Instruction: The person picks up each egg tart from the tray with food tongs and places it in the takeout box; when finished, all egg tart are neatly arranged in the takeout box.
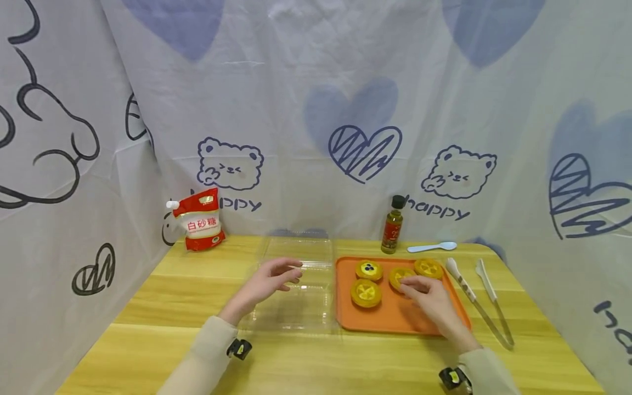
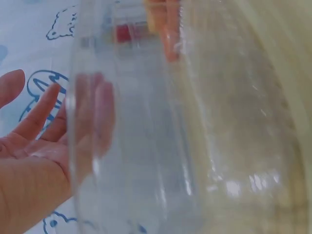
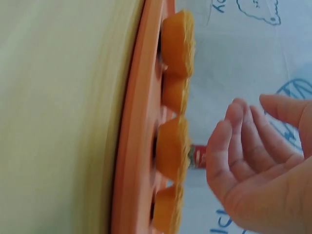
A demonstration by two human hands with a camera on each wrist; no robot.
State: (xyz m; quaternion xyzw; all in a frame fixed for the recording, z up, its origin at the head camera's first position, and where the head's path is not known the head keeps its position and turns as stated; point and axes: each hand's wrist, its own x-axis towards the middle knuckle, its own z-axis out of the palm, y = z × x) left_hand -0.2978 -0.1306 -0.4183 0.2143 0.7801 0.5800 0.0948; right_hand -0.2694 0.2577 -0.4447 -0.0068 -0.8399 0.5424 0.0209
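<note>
Right hand (image 1: 432,302), as I watch head view: fingers loosely bent, gripping nothing, just above round golden tart with yellow topping (image 1: 398,276) on flat orange rectangular tray (image 1: 354,319); three more round golden tarts (image 1: 366,293) share tray. Left hand (image 1: 269,282) relaxed, nothing gripped, over transparent plastic container (image 1: 301,312) just left of tray. Left wrist view: I see left fingers loosely spread beside clear container wall. Right wrist view: I make out gap between right fingertips and tarts
</note>
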